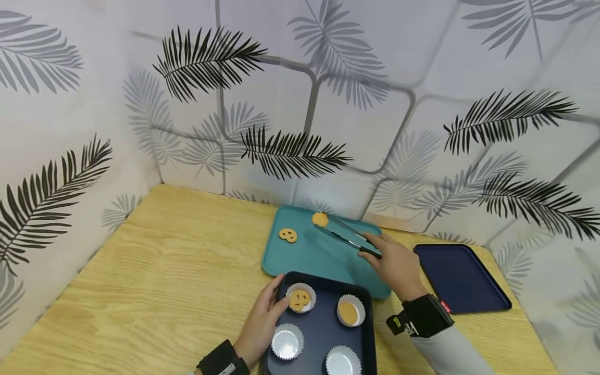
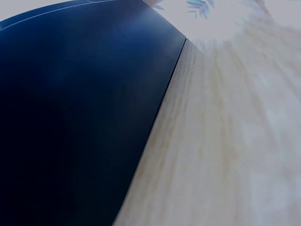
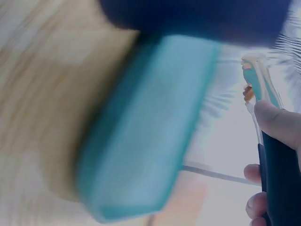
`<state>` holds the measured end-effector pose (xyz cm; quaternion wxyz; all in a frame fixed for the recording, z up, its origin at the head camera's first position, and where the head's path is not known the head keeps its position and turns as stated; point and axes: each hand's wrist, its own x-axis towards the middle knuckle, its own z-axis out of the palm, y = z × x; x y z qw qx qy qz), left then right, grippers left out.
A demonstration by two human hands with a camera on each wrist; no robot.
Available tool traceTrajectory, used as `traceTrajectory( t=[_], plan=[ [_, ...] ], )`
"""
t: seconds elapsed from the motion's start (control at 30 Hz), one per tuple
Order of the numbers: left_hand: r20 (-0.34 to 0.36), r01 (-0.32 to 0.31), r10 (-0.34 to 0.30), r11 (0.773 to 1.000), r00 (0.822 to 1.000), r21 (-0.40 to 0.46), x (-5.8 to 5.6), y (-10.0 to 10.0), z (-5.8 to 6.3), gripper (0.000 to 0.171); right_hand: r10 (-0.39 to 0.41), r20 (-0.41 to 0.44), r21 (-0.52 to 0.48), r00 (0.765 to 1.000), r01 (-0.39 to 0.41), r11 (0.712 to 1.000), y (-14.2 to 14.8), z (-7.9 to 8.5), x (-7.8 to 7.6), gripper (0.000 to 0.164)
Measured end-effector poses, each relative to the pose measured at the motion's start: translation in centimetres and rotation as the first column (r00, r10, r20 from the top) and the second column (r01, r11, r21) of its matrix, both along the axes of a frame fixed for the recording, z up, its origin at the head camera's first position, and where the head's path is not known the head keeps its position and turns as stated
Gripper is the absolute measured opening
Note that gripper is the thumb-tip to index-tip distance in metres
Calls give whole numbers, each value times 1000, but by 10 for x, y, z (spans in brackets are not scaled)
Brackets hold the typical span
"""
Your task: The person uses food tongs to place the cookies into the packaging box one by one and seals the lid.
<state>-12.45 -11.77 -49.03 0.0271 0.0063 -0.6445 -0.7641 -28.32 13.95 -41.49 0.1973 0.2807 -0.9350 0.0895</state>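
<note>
My right hand [image 1: 396, 263] grips a pair of tongs [image 1: 346, 240] by the black handles. The metal arms reach over the teal tray [image 1: 304, 265], and their tips are at a small scalloped cookie [image 1: 321, 219]. Whether they squeeze it is not certain. A pretzel-shaped cookie [image 1: 288, 235] lies on the tray's left side. At the left edge of a dark blue baking pan [image 1: 323, 328], my left hand [image 1: 260, 323] holds the rim, thumb over the top. White paper cups stand in the pan; one has a pretzel-shaped cookie [image 1: 299, 300], another a round cookie [image 1: 348, 313].
Two cups nearer me, a left cup [image 1: 287, 341] and a right cup [image 1: 343, 361], hold no cookie. A flat navy tray [image 1: 461, 278] lies at the right of the wooden table [image 1: 154, 271]. Leaf-patterned cloth [image 1: 281, 104] hangs behind the table's far edge.
</note>
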Motion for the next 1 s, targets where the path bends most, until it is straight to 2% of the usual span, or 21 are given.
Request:
traceTrajectory(
  t=[0.1, 0.23, 0.33, 0.5, 0.6, 0.73, 0.9, 0.97, 1.0],
  plan=[
    [-2, -1, 1, 1000, 1000, -1, 0, 0, -1, 55, 25, -35, -40, 999, -27, 999, 7, 16, 14, 55],
    [8, 0, 0, 1000, 1000, -13, 0, -1, -1, 55, 85, -82, -17, 993, -86, 996, 18, 32, 37, 54],
    [20, 2, -2, 1000, 1000, -17, 1, -1, 0, 55, 109, -82, 12, 991, -109, 994, 26, 39, 57, 54],
    [18, 4, -3, 1000, 1000, -13, 1, -2, -2, 55, 154, 27, 3, 988, -154, 988, 34, 46, 85, 55],
    [8, -3, 3, 1000, 1000, -10, 1, -2, -4, 55, 231, 94, -12, 968, -231, 973, 38, 47, 96, 55],
    [20, 1, -1, 1000, 1000, -13, 3, -1, -3, 55, 360, 205, -28, 910, -362, 932, 42, 45, 110, 52],
    [25, 17, -18, 1000, 1000, 8, 3, 0, -1, 56, 444, 414, -62, 794, -462, 884, 37, 43, 121, 50],
    [16, 13, -13, 1000, 1000, 15, 3, 0, 0, 56, 469, 462, -67, 752, -498, 864, 32, 41, 122, 49],
    [14, 11, -11, 1000, 1000, 18, 3, -1, 0, 56, 479, 471, -60, 741, -514, 855, 30, 41, 123, 49]
  ],
)
